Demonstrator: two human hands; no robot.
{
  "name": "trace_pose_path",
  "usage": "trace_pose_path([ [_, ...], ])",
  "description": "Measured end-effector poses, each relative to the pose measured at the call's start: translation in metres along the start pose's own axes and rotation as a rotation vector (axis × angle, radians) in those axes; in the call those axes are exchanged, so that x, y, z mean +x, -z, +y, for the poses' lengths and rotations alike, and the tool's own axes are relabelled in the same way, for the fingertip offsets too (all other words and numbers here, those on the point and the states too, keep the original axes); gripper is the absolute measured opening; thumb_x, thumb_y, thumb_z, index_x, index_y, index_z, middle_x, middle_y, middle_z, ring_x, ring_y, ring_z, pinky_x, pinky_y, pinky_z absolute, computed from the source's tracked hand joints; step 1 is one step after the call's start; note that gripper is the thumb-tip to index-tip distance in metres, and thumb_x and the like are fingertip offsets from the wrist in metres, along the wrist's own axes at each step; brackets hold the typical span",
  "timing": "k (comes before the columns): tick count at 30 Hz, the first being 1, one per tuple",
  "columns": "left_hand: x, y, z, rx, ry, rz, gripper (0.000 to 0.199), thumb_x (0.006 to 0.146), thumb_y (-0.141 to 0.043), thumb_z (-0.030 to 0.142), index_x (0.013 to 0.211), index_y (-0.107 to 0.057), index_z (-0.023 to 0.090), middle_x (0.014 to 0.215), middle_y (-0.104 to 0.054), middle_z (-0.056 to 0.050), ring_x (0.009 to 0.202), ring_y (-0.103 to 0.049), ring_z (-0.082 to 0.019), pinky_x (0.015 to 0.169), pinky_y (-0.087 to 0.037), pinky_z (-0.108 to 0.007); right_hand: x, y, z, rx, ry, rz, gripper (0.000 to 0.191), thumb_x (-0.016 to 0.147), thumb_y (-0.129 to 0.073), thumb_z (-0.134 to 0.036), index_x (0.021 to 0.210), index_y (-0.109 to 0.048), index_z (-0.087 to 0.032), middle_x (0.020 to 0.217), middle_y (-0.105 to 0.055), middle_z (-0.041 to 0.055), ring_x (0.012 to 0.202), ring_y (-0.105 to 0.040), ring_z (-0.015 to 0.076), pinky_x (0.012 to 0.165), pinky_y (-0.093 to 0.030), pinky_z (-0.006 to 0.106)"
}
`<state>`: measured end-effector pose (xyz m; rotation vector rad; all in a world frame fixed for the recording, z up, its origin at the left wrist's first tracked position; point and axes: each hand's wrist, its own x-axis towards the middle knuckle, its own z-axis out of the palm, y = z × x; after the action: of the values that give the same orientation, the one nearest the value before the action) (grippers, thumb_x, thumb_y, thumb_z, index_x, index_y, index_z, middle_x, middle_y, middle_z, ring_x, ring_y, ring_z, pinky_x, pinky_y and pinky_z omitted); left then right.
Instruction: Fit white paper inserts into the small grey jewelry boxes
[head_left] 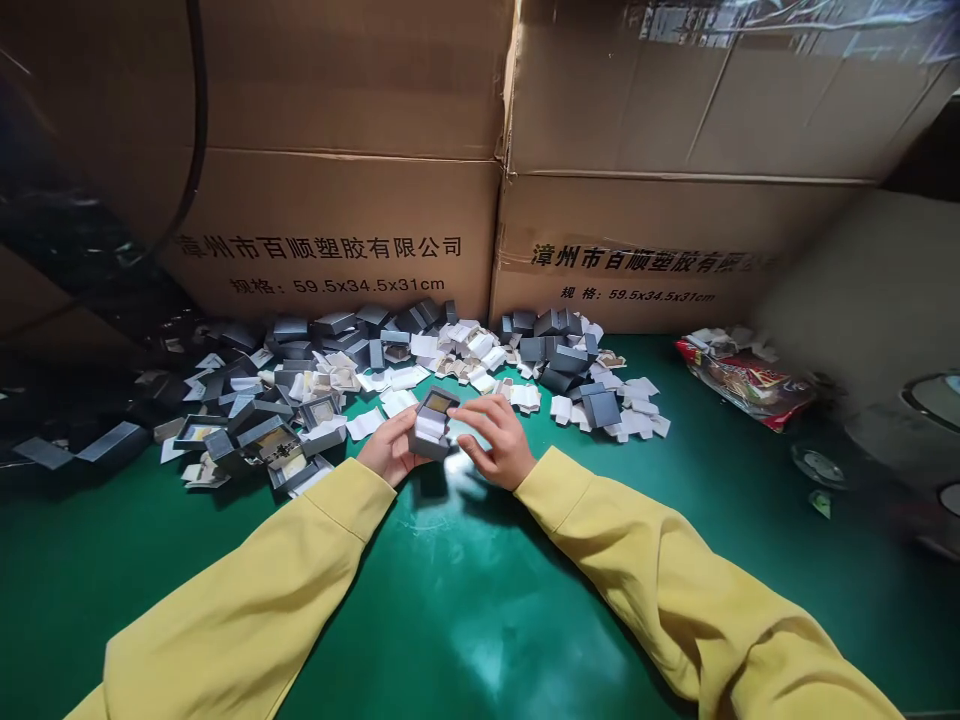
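Observation:
My left hand [391, 450] grips a small dark grey hinged box [430, 438] by its left side, just above the green table. The box's lid stands up, and a pale insert shows in its base. At the box's right side is my right hand [496, 440], fingers apart and nothing visible in them. Its fingertips are close to the lid's edge; whether they touch it I cannot tell. Behind both hands lie loose white inserts [469, 345], and a heap of grey boxes [259, 420], some with lids up, spreads to the left.
More closed grey boxes [562, 350] are piled at the back right. Large cardboard cartons [345, 220] form a wall behind the green table [465, 620]. A red printed bag [750, 380] with white pieces on it lies at the right. A black cable [199, 110] hangs at upper left.

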<state>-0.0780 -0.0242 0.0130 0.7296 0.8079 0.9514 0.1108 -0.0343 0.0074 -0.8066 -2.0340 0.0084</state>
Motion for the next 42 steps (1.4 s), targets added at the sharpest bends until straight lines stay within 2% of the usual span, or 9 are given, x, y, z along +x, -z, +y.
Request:
trace_pose_path([
  [3,0.001,0.002,0.003,0.015,0.106,-0.037,0.036,0.075,-0.056,0.045,0.094,-0.063,0.014,0.079,-0.066,-0.01,0.062,-0.061,-0.021,0.037,-0.039,-0.023,0.001,0.004,0.005,-0.029,0.054,-0.061,0.047,0.083,-0.052,-0.032,0.128,-0.043,-0.021,0.126,-0.049,0.0119,0.116,-0.043,0.0247,0.094,-0.04,0.044],
  [6,0.004,0.006,0.006,0.049,0.201,-0.093,0.043,0.076,-0.049,0.051,0.086,-0.064,0.011,0.067,-0.064,-0.01,0.047,-0.054,-0.016,0.033,-0.028,-0.021,0.001,0.001,0.008,0.053,0.092,-0.147,0.052,0.083,-0.051,-0.03,0.131,-0.035,-0.02,0.122,-0.052,0.0118,0.114,-0.046,0.0218,0.093,-0.043,0.04],
  [11,0.009,0.013,0.008,0.161,0.297,-0.068,0.046,0.069,-0.053,0.056,0.083,-0.066,0.014,0.059,-0.061,-0.009,0.037,-0.047,-0.015,0.036,-0.031,-0.027,-0.001,-0.002,-0.002,0.217,0.056,-0.164,0.057,0.074,-0.061,-0.041,0.121,-0.039,-0.019,0.121,-0.052,0.0133,0.11,-0.048,0.0226,0.088,-0.046,0.039],
  [15,0.01,0.013,0.005,0.163,0.295,-0.036,0.054,0.069,-0.048,0.064,0.083,-0.067,0.016,0.058,-0.059,-0.009,0.041,-0.05,-0.018,0.04,-0.036,-0.032,-0.003,-0.005,-0.01,0.231,-0.036,-0.124,0.05,0.072,-0.062,-0.042,0.112,-0.043,-0.017,0.096,-0.058,0.0087,0.087,-0.055,0.0183,0.073,-0.048,0.031],
  [20,0.006,0.003,0.0,-0.006,-0.018,-0.076,0.062,0.071,-0.046,0.068,0.107,-0.06,0.02,0.091,-0.064,-0.011,0.084,-0.06,-0.025,0.065,-0.049,-0.036,-0.007,-0.014,-0.007,0.062,-0.317,0.077,0.044,0.068,-0.063,-0.045,0.098,-0.047,-0.018,0.084,-0.056,0.0051,0.075,-0.054,0.0167,0.065,-0.046,0.029],
  [23,0.004,-0.002,-0.004,0.025,-0.194,-0.078,0.063,0.068,-0.06,0.059,0.118,-0.05,0.022,0.113,-0.058,-0.01,0.103,-0.055,-0.025,0.08,-0.049,-0.037,-0.007,-0.017,-0.003,0.01,-0.445,0.048,0.046,0.069,-0.063,-0.048,0.098,-0.046,-0.017,0.085,-0.056,0.0048,0.076,-0.055,0.017,0.067,-0.045,0.029],
  [30,0.004,-0.004,-0.01,0.326,-0.314,0.12,0.052,0.069,-0.067,0.038,0.114,-0.045,0.019,0.114,-0.059,-0.014,0.095,-0.062,-0.027,0.075,-0.052,-0.038,-0.007,-0.014,-0.005,0.029,-0.178,-0.397,0.064,0.066,-0.065,-0.057,0.113,-0.047,-0.017,0.103,-0.059,0.0105,0.092,-0.054,0.0242,0.076,-0.041,0.035],
  [36,0.007,-0.002,-0.012,0.279,-0.445,0.262,0.035,0.071,-0.063,0.034,0.093,-0.041,0.019,0.1,-0.066,-0.012,0.083,-0.067,-0.025,0.077,-0.051,-0.042,0.005,-0.016,0.016,-0.052,-0.209,-0.28,0.036,0.087,-0.045,-0.042,0.112,-0.051,-0.017,0.1,-0.061,0.0084,0.094,-0.051,0.0208,0.082,-0.039,0.033],
  [42,0.006,-0.005,-0.013,0.277,-0.432,0.183,0.037,0.07,-0.064,0.034,0.095,-0.042,0.018,0.099,-0.066,-0.013,0.08,-0.067,-0.024,0.078,-0.05,-0.041,0.04,-0.051,0.057,-0.485,-0.274,-0.27,0.041,0.083,-0.049,-0.043,0.112,-0.053,-0.014,0.112,-0.057,0.0141,0.104,-0.043,0.0285,0.082,-0.032,0.039],
])
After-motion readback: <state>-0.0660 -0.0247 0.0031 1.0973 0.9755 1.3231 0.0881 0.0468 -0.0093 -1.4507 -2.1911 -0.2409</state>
